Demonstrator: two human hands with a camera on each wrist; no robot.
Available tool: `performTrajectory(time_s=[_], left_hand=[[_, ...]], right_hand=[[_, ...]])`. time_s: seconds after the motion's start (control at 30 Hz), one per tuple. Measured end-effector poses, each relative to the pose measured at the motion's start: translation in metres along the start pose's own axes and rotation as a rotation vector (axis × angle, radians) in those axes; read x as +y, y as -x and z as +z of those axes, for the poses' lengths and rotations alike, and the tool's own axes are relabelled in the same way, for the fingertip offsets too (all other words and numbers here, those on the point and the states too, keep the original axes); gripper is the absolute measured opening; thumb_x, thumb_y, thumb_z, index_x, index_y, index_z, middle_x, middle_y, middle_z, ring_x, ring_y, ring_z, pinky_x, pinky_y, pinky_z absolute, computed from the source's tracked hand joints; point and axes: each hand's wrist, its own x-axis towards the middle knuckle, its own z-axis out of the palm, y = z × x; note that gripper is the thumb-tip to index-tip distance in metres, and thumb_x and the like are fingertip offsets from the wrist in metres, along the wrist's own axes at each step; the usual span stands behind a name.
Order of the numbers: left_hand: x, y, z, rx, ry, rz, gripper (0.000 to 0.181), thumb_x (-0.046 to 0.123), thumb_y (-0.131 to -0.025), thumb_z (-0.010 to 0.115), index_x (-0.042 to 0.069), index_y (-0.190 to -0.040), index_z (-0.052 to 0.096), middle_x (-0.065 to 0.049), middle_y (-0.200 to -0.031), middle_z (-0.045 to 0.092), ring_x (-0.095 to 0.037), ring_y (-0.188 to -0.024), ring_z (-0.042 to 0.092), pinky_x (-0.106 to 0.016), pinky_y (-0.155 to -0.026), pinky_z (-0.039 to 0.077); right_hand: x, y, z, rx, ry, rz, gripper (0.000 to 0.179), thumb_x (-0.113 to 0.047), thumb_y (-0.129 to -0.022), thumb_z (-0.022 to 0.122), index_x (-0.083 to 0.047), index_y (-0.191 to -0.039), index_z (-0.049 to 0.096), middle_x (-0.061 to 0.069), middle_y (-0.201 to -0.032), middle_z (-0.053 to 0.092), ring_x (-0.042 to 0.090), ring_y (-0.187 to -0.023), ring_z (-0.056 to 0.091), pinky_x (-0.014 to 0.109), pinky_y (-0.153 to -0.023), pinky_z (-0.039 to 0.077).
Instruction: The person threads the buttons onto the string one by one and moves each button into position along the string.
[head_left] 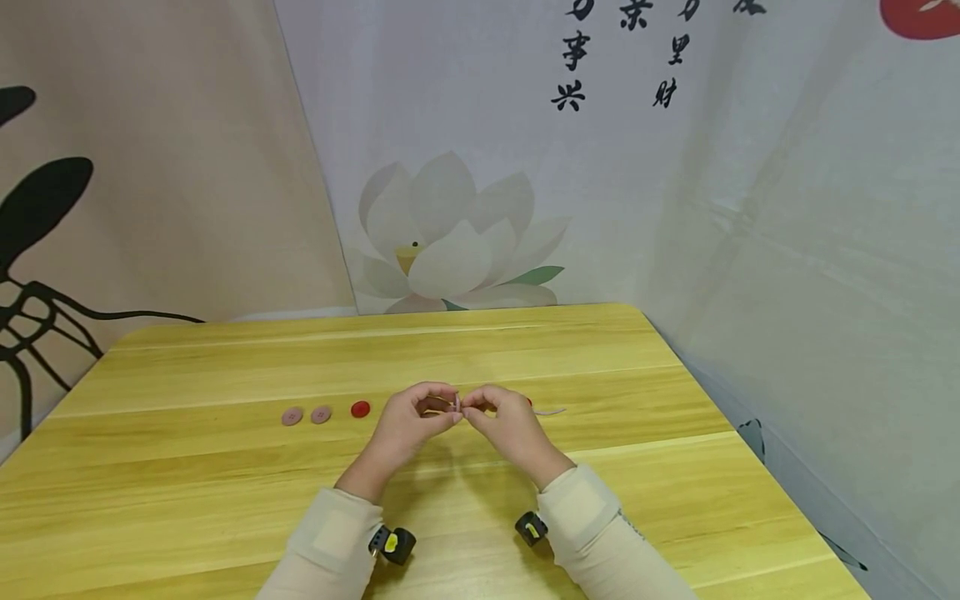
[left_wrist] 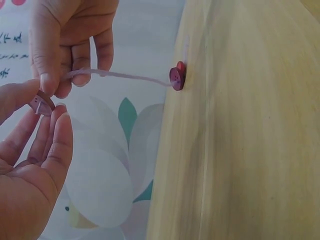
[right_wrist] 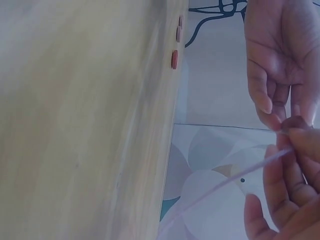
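Observation:
My left hand (head_left: pixel 407 421) pinches a mauve button (left_wrist: pixel 43 104) between thumb and fingertips, its face standing roughly upright. Right up against it, my right hand (head_left: pixel 512 427) pinches a thin pale pink cord (left_wrist: pixel 127 76) between thumb and forefinger. A short bit of cord shows at the face of the button, by its holes. From the right fingers the cord runs to a dark pinkish button (left_wrist: pixel 176 79) threaded on it at the table, with a red button (left_wrist: pixel 181 66) just behind. The cord's tail lies on the wood to the right.
Left of the hands, two mauve buttons (head_left: pixel 292 416) and a red button (head_left: pixel 361 409) lie in a row on the wooden table (head_left: pixel 225 500). Printed cloth (head_left: pixel 465 100) with a lotus hangs behind the table. Each wrist wears a small black camera (head_left: pixel 397 546).

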Motion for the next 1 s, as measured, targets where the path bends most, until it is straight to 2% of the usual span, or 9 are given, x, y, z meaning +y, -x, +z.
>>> performTrajectory(time_s=[0.47,0.67,0.77,1.0], left_hand=[[-0.0015,-0.0013,0.0004,0.012,0.003,-0.010,0.029,0.006,-0.086,0.072,-0.001,-0.113,0.065,-0.010,-0.103,0.068,-0.024,-0.097,0.063,-0.033,-0.080,0.054],[-0.0004,-0.0009,0.0000,0.015,0.000,-0.013,0.030,0.007,-0.086,0.072,-0.001,-0.114,0.065,-0.010,-0.103,0.067,-0.023,-0.097,0.063,-0.033,-0.080,0.054],[-0.0008,-0.0009,-0.0004,0.009,0.003,-0.008,0.031,0.007,-0.086,0.072,-0.002,-0.114,0.064,-0.011,-0.104,0.067,-0.024,-0.098,0.063,-0.033,-0.080,0.054],[-0.0031,-0.0010,-0.0004,0.010,0.012,-0.002,0.026,0.004,-0.085,0.072,0.002,-0.110,0.064,-0.010,-0.102,0.066,-0.022,-0.095,0.062,-0.029,-0.077,0.054]], right_hand=[[-0.0011,0.0016,-0.0003,-0.001,0.016,-0.005,0.013,-0.010,-0.093,0.064,-0.008,-0.105,0.068,0.003,-0.101,0.070,0.025,-0.104,0.062,0.048,-0.093,0.049],[-0.0003,0.0012,-0.0002,0.015,0.027,0.003,0.008,-0.011,-0.094,0.064,-0.010,-0.100,0.068,0.001,-0.100,0.070,0.024,-0.104,0.062,0.042,-0.089,0.051],[0.0000,0.0013,-0.0005,0.017,0.023,0.007,0.008,-0.012,-0.094,0.063,-0.010,-0.100,0.069,0.001,-0.100,0.069,0.025,-0.106,0.062,0.044,-0.090,0.051],[0.0003,0.0014,-0.0007,0.019,-0.001,0.008,0.008,-0.012,-0.095,0.062,-0.010,-0.099,0.068,0.002,-0.102,0.067,0.025,-0.106,0.060,0.052,-0.096,0.045]])
